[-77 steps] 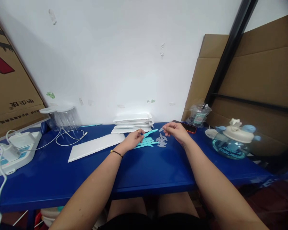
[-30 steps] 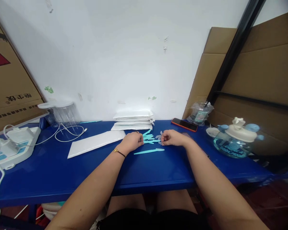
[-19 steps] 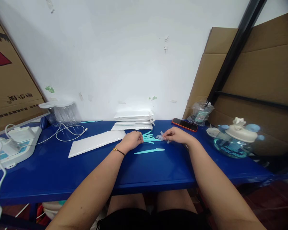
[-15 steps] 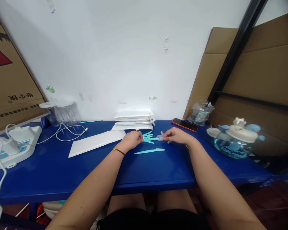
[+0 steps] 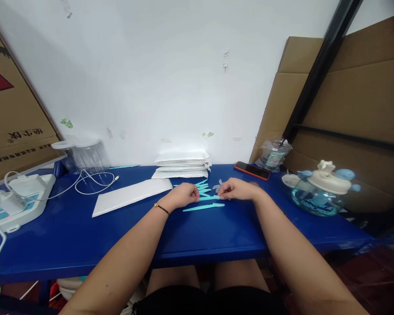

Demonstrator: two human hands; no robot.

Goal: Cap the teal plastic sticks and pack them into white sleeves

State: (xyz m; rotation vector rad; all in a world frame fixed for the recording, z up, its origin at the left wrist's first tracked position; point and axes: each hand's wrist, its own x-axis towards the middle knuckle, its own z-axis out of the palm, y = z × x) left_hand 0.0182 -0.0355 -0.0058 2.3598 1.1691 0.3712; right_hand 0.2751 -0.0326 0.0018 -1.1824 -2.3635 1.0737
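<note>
My left hand (image 5: 185,195) pinches the left end of a thin teal eyebrow razor (image 5: 209,198). The razor's right end is between the fingertips of my right hand (image 5: 235,190), so both hands hold it level, low over the table. A second teal razor (image 5: 203,207) lies just in front of it. Behind, several more teal razors (image 5: 202,186) are fanned out, partly covered by my left hand. Small translucent pieces, which look like blade caps (image 5: 218,185), lie beside my right fingers.
A white padded envelope (image 5: 131,196) lies left on the blue table (image 5: 118,243), with a stack of envelopes (image 5: 182,164) against the wall. Rightward are a phone (image 5: 252,170), a plastic cup (image 5: 272,155) and a water bottle (image 5: 321,192). A power strip (image 5: 36,203) and clear jars (image 5: 90,155) stand left.
Both hands have come slightly toward me, drawing one razor out of the fanned pile. My right hand has left the translucent pieces and now grips the razor's end.
</note>
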